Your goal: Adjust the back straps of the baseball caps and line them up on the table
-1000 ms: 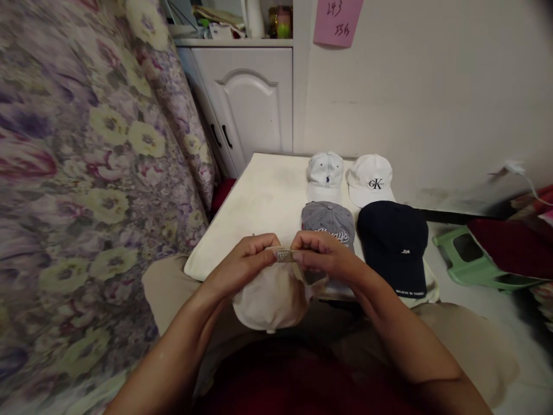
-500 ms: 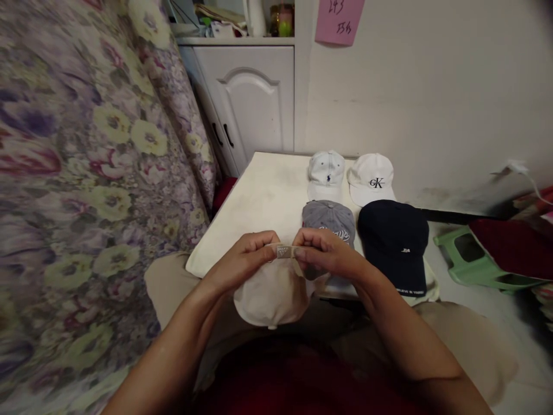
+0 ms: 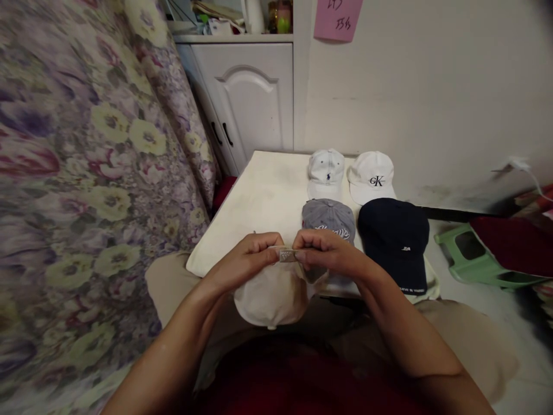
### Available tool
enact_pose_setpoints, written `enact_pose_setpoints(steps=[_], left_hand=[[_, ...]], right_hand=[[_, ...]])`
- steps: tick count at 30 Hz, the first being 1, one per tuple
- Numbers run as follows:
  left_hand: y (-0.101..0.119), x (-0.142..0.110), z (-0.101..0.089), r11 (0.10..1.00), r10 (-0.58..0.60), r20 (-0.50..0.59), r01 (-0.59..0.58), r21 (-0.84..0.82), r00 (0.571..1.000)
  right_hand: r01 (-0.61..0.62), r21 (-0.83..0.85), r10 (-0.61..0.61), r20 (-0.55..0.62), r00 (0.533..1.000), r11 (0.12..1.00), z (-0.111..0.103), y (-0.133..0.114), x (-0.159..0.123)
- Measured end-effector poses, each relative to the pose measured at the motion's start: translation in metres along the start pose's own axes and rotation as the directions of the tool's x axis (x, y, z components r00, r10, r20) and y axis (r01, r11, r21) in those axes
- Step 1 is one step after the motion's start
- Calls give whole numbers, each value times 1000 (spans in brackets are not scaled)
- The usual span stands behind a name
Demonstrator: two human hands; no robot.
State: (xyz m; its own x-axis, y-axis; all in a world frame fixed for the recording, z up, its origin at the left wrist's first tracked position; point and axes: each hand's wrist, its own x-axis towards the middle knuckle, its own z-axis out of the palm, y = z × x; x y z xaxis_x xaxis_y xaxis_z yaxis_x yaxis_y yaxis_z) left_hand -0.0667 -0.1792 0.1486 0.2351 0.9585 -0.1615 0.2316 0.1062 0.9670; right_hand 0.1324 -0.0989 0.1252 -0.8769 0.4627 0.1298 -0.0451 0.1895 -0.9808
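Stretching wide and flat to the left, the pale tabletop (image 3: 254, 196) has its near edge by the person's lap (image 3: 458, 340). Over the lap is a soft, round cream cap (image 3: 270, 297), darker on one side. The left grip (image 3: 242, 259) and right grip (image 3: 330, 253) pinch it either side of a shiny tag (image 3: 287, 255).

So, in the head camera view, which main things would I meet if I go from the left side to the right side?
Flowered curtain → left hand → small tag on the beige cap → right hand → dark blue cap → green stool.
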Motion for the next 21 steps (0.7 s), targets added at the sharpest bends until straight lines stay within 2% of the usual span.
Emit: enact_pose_setpoints(steps=[13, 17, 21], left_hand=[[-5, -2, 0, 997, 52, 7, -52, 60, 999], [-4, -4, 0, 997, 10, -35, -13, -71, 999], [-9, -6, 1, 983, -30, -62, 18, -184, 998]], right_hand=[[-31, -25, 31, -8, 999, 999, 3, -1, -2], [-7, 103, 14, -65, 998, 995, 7, 1, 0], [-35, 267, 52, -58, 997, 963, 12, 6, 4]])
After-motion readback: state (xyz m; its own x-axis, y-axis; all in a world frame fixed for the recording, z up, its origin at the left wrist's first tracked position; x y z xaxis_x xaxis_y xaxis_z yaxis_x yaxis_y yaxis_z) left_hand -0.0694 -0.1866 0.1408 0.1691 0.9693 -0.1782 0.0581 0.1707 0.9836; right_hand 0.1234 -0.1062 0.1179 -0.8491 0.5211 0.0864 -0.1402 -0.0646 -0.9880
